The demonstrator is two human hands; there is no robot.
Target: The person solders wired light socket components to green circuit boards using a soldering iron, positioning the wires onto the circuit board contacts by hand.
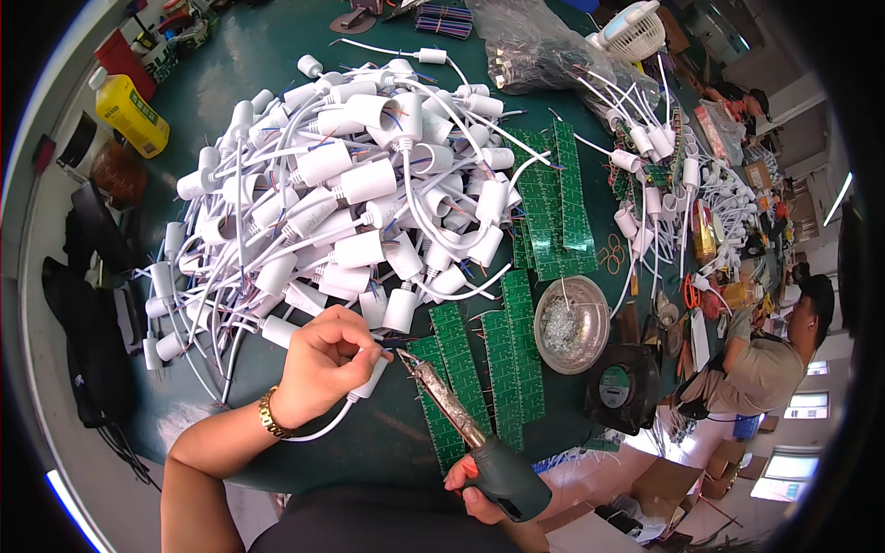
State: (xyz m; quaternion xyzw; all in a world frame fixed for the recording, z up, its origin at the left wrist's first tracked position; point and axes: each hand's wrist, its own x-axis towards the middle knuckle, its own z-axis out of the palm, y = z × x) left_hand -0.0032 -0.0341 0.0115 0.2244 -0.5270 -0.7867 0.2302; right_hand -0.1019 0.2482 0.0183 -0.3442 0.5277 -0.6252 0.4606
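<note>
My left hand [324, 364], with a gold watch on its wrist, is closed in a pinch on a white cylindrical cable connector [371, 380]. The connector's white cable trails down beneath the wrist. From the right, my right hand [475, 493] grips the dark green handle of a soldering iron [452, 405]. The iron's tip is just beside my left fingertips; whether it touches a wire is too small to tell. Under and beside the iron lie long green circuit board strips [450, 346]. A large heap of white connectors with cables [341, 184] covers the table beyond my left hand.
A round dish [573, 355] with small clear bits stands right of the boards, beside a black device [622, 387]. Further right, a co-worker [765, 369] sits by another pile of cabled connectors [654, 138]. A yellow bottle [129, 111] and a small white fan [631, 32] are at the back.
</note>
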